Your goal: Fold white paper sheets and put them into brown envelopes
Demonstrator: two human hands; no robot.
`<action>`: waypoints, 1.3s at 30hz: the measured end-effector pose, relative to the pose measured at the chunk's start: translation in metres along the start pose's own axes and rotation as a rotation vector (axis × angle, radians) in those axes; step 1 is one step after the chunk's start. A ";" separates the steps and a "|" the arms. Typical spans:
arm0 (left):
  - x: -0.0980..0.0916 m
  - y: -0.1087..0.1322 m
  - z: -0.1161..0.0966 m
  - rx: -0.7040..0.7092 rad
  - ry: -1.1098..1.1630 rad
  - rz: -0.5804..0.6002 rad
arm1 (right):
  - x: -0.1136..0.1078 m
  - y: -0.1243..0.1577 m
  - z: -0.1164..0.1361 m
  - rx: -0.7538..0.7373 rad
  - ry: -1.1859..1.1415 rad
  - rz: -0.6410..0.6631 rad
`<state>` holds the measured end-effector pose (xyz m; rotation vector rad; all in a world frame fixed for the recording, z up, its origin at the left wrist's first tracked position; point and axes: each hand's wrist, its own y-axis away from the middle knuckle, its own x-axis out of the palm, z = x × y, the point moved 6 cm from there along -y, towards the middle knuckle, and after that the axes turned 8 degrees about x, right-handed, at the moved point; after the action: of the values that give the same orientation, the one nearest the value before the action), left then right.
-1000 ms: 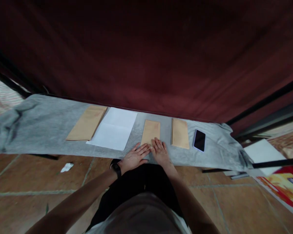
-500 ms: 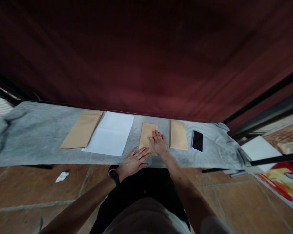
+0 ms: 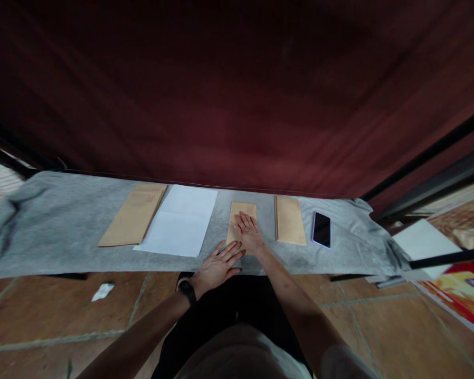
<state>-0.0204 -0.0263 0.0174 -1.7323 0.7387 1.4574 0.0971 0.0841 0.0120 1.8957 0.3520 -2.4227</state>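
A small brown paper envelope lies flat in front of me on the grey cloth. My right hand rests flat across its middle, fingers stretched out, covering part of it. At its lower left corner lies my left hand, open with fingers spread, the fingertips touching the near end; a dark band is on that wrist. Left of my hands is a sheet of white paper with a crease across it. Beside the sheet lies a stack of larger brown envelopes. To the right is a stack of small brown envelopes.
A phone lies toward the right end of the grey cloth. Dark red fabric hangs along the far edge. Dark metal bars stand at the right. A crumpled white scrap is on the tiled floor.
My right hand has slid left across the small envelope, from its right edge to its middle. The left hand stays at the near corner. The view has shifted slightly.
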 end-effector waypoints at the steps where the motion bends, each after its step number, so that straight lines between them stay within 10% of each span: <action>1: 0.000 0.000 0.000 -0.001 0.003 -0.002 | -0.002 0.001 0.001 0.022 -0.004 -0.003; 13: 0.009 0.001 0.001 -0.011 0.018 -0.011 | -0.012 0.134 0.028 -0.006 -0.056 -0.128; 29: 0.004 0.025 0.008 -0.137 -0.037 -0.093 | -0.019 0.153 0.000 0.077 0.036 -0.169; 39: 0.007 -0.003 -0.032 -0.097 0.006 -0.063 | -0.013 0.153 0.001 0.071 0.069 -0.139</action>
<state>0.0012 -0.0511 0.0137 -1.8171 0.6205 1.4669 0.1264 -0.0659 0.0021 2.0535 0.4199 -2.4923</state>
